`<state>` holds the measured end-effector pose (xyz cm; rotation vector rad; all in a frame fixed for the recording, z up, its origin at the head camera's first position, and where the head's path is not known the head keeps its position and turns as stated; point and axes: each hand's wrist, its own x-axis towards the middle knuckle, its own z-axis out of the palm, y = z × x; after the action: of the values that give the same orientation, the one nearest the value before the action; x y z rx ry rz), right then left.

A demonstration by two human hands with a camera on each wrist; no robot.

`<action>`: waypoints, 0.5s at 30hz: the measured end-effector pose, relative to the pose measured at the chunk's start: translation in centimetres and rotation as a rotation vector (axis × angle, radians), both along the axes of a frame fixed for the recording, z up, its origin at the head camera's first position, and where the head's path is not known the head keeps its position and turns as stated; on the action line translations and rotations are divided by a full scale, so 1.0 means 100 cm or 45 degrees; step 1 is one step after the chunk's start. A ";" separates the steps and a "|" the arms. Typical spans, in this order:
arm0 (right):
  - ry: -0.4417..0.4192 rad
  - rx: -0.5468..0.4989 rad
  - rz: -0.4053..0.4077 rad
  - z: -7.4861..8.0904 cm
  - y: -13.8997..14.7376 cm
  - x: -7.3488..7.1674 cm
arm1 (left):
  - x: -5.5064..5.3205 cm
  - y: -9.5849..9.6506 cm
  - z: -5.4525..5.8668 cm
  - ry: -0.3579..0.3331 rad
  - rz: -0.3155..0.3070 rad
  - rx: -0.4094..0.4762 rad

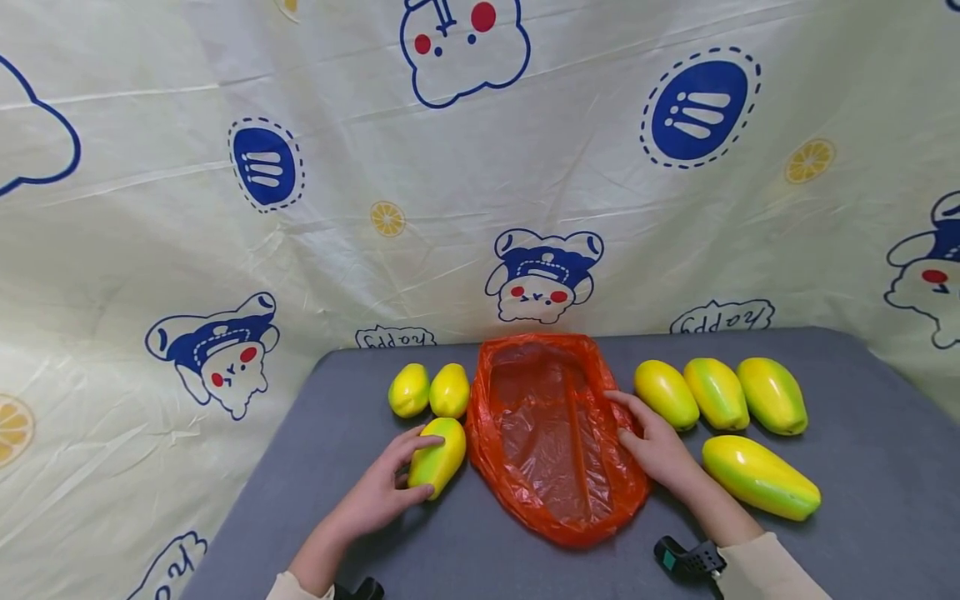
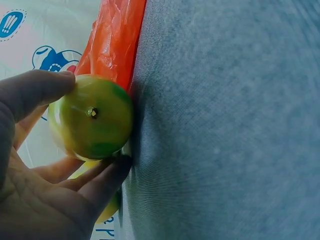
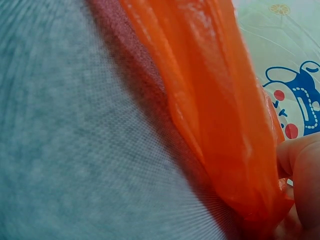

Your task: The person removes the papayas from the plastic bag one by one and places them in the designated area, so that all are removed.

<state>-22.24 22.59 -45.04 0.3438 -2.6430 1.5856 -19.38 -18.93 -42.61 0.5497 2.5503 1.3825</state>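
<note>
A yellow-green papaya [image 1: 441, 457] lies in my left hand [image 1: 375, 492], just left of the red plastic bag [image 1: 630, 492]. In the left wrist view the thumb and fingers wrap the papaya [image 2: 92, 117] from both sides, its blunt end facing the camera, low beside the grey tabletop. The bag stands wide open at the middle of the table, its rim rolled outward. At the bag's right side, my right hand [image 1: 660, 446] pinches the rim; the right wrist view has its thumb and fingers [image 3: 306, 175] at the crumpled red plastic [image 3: 220, 110].
Two papayas [image 1: 409, 390] sit behind my left hand. Three more papayas [image 1: 716, 393] stand in a row right of the bag, and a longer papaya [image 1: 761, 477] lies in front of them, beside my right forearm. A patterned cloth [image 1: 450, 167] hangs behind the grey table [image 1: 300, 467].
</note>
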 end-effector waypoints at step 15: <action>-0.006 -0.028 -0.003 -0.001 -0.002 0.000 | 0.001 0.007 0.005 0.115 0.108 -0.089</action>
<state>-22.25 22.35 -45.13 0.3360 -2.6265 1.6155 -19.25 -18.26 -42.15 0.5092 2.7116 1.3176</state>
